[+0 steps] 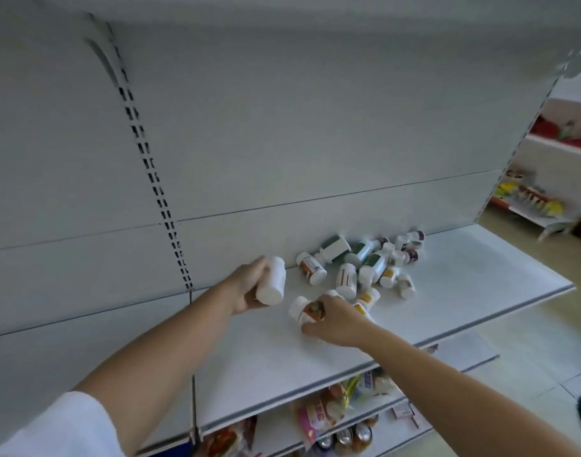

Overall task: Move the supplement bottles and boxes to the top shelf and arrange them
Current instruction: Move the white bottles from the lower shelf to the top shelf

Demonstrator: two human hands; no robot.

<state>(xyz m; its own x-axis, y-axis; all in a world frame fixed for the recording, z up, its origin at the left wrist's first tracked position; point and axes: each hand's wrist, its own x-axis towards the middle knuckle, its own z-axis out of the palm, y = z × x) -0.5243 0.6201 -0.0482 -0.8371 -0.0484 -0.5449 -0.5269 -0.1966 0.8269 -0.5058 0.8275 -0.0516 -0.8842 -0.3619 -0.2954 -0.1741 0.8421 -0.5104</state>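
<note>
left hand (248,293): fingers curled round 1 white bottle (272,281), held tilted over the shelf (463,285). right hand (337,319): fingers closed round 1 orange-labelled bottle (304,311) lying on the shelf. pile of bottles (365,262): lying just beyond, against the back panel (282,143).

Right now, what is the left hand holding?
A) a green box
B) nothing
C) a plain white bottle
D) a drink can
C: the left hand grips a plain white bottle, while the right hand holds a labelled bottle on the shelf.
</note>
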